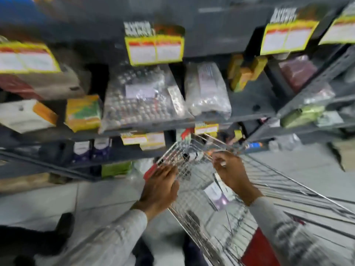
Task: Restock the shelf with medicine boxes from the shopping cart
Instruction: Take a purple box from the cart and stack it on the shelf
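The wire shopping cart [194, 189] stands in front of the grey shelf [249, 104], its front end close to the lower shelves. My left hand [160, 186] lies on the cart's left rim by a red corner piece, fingers curled on the wire. Over the right rim is my right hand [230, 172], fingers pinched at the wire. A white and purple medicine box [216, 192] lies inside the cart, seen through the mesh. The whole view is blurred by motion.
The shelves hold bags of blister packs [142, 98], yellow and green boxes [83, 112], and purple boxes [91, 149] lower down. Yellow price labels [154, 48] hang from shelf edges. The floor is pale tile [44, 202]. A dark shoe [65, 221] shows at the lower left.
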Available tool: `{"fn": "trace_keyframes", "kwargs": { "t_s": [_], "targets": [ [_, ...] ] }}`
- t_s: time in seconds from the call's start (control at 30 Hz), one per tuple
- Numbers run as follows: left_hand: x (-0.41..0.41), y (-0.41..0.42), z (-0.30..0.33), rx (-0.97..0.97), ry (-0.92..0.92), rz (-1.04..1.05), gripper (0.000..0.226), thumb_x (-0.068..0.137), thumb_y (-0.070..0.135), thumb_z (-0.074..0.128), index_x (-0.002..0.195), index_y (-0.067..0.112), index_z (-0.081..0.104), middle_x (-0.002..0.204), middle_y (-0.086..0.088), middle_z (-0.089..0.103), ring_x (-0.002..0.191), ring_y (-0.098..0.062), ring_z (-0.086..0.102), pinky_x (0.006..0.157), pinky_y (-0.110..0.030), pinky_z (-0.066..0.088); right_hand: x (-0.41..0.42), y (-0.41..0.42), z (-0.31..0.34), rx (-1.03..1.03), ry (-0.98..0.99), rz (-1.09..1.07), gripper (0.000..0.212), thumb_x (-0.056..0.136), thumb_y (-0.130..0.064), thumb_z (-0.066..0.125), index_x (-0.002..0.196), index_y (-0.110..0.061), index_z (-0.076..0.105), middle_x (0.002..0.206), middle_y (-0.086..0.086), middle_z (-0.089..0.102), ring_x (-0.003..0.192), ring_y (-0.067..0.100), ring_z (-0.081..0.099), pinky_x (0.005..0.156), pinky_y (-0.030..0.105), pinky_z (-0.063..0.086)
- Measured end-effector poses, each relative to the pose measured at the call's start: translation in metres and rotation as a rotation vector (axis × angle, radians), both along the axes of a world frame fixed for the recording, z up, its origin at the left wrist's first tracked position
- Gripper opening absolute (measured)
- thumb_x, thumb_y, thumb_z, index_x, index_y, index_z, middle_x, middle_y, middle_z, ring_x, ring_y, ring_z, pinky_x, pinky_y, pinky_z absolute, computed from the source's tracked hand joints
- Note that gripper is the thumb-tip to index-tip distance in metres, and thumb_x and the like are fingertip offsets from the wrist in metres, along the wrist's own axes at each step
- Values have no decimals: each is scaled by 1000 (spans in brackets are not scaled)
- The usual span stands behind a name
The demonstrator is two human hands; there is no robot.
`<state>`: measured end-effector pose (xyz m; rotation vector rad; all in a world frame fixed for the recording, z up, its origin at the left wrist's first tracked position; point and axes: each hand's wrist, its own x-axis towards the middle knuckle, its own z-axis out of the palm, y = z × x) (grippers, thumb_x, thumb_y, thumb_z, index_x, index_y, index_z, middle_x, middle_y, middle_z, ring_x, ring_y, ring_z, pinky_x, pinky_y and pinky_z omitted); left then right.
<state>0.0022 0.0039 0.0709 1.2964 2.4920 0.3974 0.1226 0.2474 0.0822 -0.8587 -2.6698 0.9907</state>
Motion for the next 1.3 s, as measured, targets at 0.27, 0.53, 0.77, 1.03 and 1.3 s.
{"fn": "trace_keyframes", "kwargs": {
  "t_s": [0.27, 0.53, 0.77, 1.03, 1.3],
  "targets": [
    [25, 10, -64, -264, -117, 15, 69, 102, 55, 21, 158, 15, 30, 164, -9, 33, 155, -23, 21, 127, -44, 13, 64, 6, -119, -207, -630, -26, 58, 79, -18, 71, 136, -17, 56, 126, 12, 67, 114, 35, 64, 88, 34, 50],
    [19, 11, -76, -254, -54, 13, 68, 92, 51, 39, 150, 17, 47, 154, -6, 50, 148, -24, 39, 116, -43, 39, 104, -30, -214, -246, -617, -143, 99, 68, -41, 83, 149, -17, 31, 141, 10, 50, 129, 32, 47, 106, 47, 47],
    [17, 8, -84, -198, -35, 44, 65, 90, 48, 44, 145, 15, 54, 149, -4, 55, 145, -21, 44, 112, -42, 45, 103, -56, -238, -162, -515, -279, 98, 76, -24, 82, 153, -17, 23, 144, 14, 47, 126, 34, 50, 102, 48, 52],
    [23, 8, -79, -159, 0, 55, 67, 91, 49, 45, 146, 11, 52, 149, -8, 55, 145, -25, 43, 117, -41, 39, 96, -55, -195, -143, -393, -246, 89, 79, -41, 78, 151, -17, 30, 137, 9, 52, 122, 26, 51, 97, 44, 54],
    [22, 3, -27, 0, -139, 93, 64, 100, 48, 39, 156, 16, 35, 162, -10, 38, 153, -26, 26, 125, -45, 20, 92, -70, -54, -28, -187, -156, 89, 76, -40, 83, 151, -20, 39, 130, 6, 54, 116, 24, 51, 93, 35, 47]
  ]
}}
